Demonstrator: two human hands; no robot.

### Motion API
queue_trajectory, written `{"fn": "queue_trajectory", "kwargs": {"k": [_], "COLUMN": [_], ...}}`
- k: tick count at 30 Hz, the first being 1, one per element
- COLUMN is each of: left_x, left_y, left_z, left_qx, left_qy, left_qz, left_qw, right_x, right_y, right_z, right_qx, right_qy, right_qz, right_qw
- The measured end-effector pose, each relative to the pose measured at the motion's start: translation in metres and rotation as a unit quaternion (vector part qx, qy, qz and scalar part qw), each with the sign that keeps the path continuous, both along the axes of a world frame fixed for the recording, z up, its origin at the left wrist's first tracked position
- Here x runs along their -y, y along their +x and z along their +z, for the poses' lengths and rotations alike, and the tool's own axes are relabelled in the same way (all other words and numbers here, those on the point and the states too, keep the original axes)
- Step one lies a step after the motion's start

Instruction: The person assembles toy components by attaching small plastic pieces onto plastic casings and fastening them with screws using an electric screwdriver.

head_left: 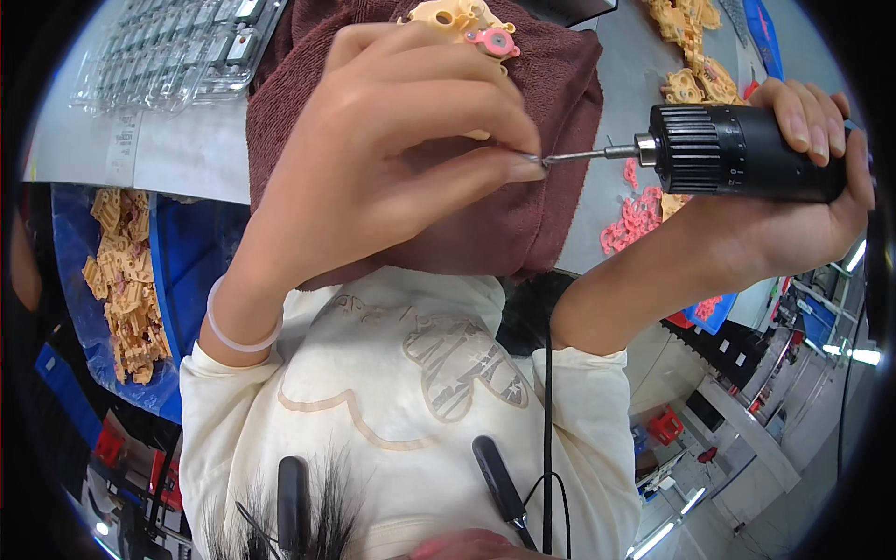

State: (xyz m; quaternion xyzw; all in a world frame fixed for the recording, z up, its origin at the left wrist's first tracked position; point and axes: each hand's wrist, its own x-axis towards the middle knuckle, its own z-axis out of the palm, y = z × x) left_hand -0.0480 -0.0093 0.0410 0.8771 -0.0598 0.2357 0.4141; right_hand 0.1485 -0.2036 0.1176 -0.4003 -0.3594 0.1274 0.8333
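Observation:
My right hand is wrapped round a black electric screwdriver, which lies level and points left. Its thin metal bit reaches the fingertips of my left hand. Thumb and forefinger of that hand are pinched together at the bit's tip; anything between them is too small to make out. Beyond the left hand, a cream plastic housing with a pink round part on it rests on a brown towel. The left hand partly hides the housing.
A clear tray of small grey parts lies far left on the table. Below it, a blue bin stands beside a heap of cream housings. More cream housings and loose pink parts lie to the right. A black cable hangs down.

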Motion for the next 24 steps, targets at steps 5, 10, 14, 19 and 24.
{"fn": "queue_trajectory", "kwargs": {"k": [5, 10, 14, 19, 24], "left_x": [-0.020, -0.034, -0.027, -0.024, -0.024], "left_y": [-0.112, -0.268, -0.268, -0.173, -0.108], "left_z": [0.012, -0.023, -0.018, 0.007, 0.013], "left_qx": [-0.165, -0.598, -0.571, -0.373, -0.212], "left_qy": [-0.069, 0.061, 0.064, -0.013, 0.004], "left_qz": [0.155, 0.317, 0.334, 0.219, 0.068], "left_qw": [0.972, 0.733, 0.747, 0.901, 0.975], "right_x": [-0.003, 0.018, 0.008, -0.001, 0.008], "right_y": [-0.033, -0.023, -0.026, -0.030, -0.027], "right_z": [0.009, 0.007, 0.000, -0.014, -0.012], "right_qx": [-0.073, -0.073, -0.028, 0.032, -0.034], "right_qy": [0.025, 0.023, -0.011, -0.058, -0.078], "right_qz": [0.030, -0.002, -0.039, -0.182, -0.158], "right_qw": [0.997, 0.997, 0.999, 0.981, 0.984]}}
